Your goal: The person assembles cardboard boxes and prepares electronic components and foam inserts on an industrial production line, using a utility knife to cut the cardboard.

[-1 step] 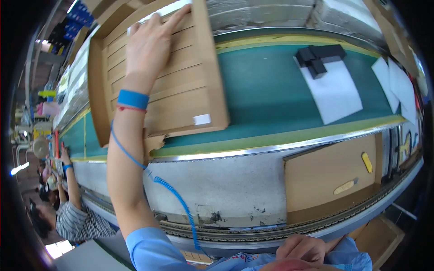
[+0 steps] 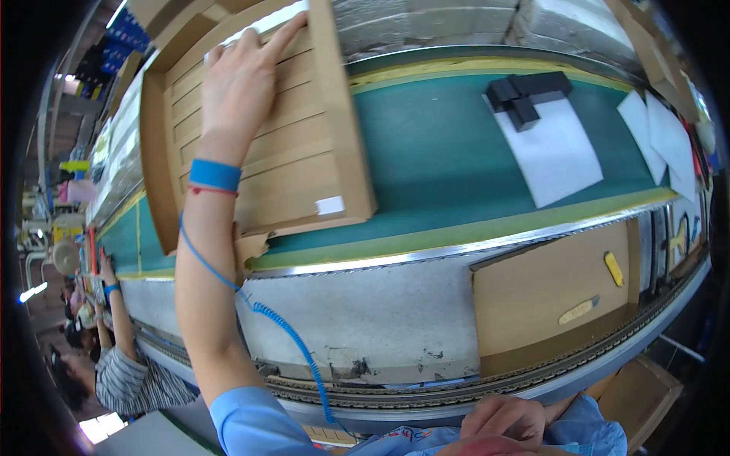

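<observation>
My left hand (image 2: 239,83) reaches over a shallow brown cardboard tray (image 2: 350,152) on the left of a green work surface. Its fingers are apart, one stretched out to the right, and the tips touch a white strip (image 2: 285,17) at the tray's far side. Slats or dividers line the tray, and a small white label (image 2: 330,205) sits near its front corner. A blue wrist strap (image 2: 215,175) with a coiled cord is round that wrist. Close to my chest my right hand (image 2: 502,418) is closed, its fingers curled; its palm is hidden.
Black blocks (image 2: 528,95) lie on a white sheet (image 2: 559,163) on the green surface (image 2: 426,144). More white sheets (image 2: 661,144) are farther right. Below, an open cardboard box (image 2: 525,304) holds a yellow-handled cutter (image 2: 614,269) and a tan-wrapped blade (image 2: 578,310). A co-worker (image 2: 137,376) works at far left.
The whole view has shifted slightly, so everything appears a little farther left. Neither hand visibly changes its place against the things around it.
</observation>
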{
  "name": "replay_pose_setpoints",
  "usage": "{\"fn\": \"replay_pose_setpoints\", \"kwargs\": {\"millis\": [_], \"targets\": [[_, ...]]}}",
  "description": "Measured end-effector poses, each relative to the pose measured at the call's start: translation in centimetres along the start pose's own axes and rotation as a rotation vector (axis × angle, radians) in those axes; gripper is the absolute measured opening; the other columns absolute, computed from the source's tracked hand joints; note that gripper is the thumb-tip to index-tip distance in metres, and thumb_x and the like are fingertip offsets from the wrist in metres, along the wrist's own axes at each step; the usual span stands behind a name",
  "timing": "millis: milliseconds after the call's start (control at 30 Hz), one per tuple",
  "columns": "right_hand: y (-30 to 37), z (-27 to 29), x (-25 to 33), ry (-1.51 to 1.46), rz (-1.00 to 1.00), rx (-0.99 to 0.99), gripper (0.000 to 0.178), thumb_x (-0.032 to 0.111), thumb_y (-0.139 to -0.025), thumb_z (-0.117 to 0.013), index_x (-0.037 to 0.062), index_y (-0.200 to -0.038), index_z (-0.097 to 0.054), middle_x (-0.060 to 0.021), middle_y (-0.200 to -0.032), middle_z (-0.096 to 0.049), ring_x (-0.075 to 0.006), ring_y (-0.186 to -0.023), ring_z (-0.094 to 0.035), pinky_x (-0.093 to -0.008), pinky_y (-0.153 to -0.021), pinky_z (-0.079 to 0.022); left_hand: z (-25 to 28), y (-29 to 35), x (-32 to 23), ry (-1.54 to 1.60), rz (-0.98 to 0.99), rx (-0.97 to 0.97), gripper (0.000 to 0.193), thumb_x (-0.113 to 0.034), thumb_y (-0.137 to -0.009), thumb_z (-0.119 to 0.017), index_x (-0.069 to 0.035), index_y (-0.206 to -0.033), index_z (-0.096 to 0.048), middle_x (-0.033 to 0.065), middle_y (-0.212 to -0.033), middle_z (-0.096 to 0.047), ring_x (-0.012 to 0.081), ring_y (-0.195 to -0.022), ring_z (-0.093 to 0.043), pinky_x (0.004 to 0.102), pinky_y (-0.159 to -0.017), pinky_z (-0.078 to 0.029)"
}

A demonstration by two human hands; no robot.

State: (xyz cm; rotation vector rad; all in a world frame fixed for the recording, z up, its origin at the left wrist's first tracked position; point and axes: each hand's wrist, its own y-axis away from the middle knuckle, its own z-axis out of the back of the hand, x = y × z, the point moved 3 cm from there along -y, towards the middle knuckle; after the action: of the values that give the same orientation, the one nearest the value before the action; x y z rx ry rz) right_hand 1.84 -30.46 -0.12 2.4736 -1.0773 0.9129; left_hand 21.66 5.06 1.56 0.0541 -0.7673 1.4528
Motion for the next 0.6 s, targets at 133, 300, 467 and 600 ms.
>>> {"fn": "replay_pose_setpoints", "kwargs": {"millis": [133,300,467,600], "targets": [[-0.2,0.0,0.6,0.005,0.072,0.034,0.018,0.010,-0.084,-0.058,-0.0053,-0.094,-0.058,-0.0213,-0.091,-0.060,-0.0281,-0.078,-0.059,-0.0347,-0.066,-0.048,-0.1,-1.0,-0.4,0.003,-0.042,-0.059,0.076,0.005,-0.076,-0.046,-0.036,-0.137,-0.031,0.0064,-0.083,-0.053,0.0216,-0.081,-0.058,0.0377,-0.082,-0.041],[-0.1,0.1,0.9,0.059,0.060,0.019,0.018,0.009,-0.085,-0.056,-0.0049,-0.095,-0.058,-0.0201,-0.090,-0.060,-0.0281,-0.081,-0.059,-0.0347,-0.068,-0.047,0.1,-1.0,-0.5,-0.004,-0.029,-0.031,0.076,0.007,-0.075,-0.045,-0.035,-0.137,-0.032,0.0072,-0.083,-0.052,0.0216,-0.082,-0.057,0.0373,-0.083,-0.040],[-0.3,0.1,1.0,0.088,0.056,0.041,0.019,0.011,-0.086,-0.056,-0.0045,-0.095,-0.058,-0.0194,-0.090,-0.061,-0.0284,-0.081,-0.059,-0.0359,-0.069,-0.047,0.2,-0.7,-0.4,-0.031,-0.039,-0.043,0.075,0.008,-0.075,-0.044,-0.034,-0.136,-0.033,0.0070,-0.084,-0.052,0.0218,-0.081,-0.057,0.0364,-0.082,-0.040],[-0.1,0.1,0.9,0.114,0.083,0.040,0.019,0.012,-0.086,-0.055,-0.0046,-0.095,-0.058,-0.0196,-0.090,-0.061,-0.0289,-0.080,-0.059,-0.0364,-0.070,-0.048,0.2,-0.7,-0.5,-0.025,-0.029,-0.030,0.075,0.009,-0.075,-0.044,-0.033,-0.136,-0.034,0.0067,-0.084,-0.052,0.0212,-0.079,-0.056,0.0358,-0.081,-0.040]]}}
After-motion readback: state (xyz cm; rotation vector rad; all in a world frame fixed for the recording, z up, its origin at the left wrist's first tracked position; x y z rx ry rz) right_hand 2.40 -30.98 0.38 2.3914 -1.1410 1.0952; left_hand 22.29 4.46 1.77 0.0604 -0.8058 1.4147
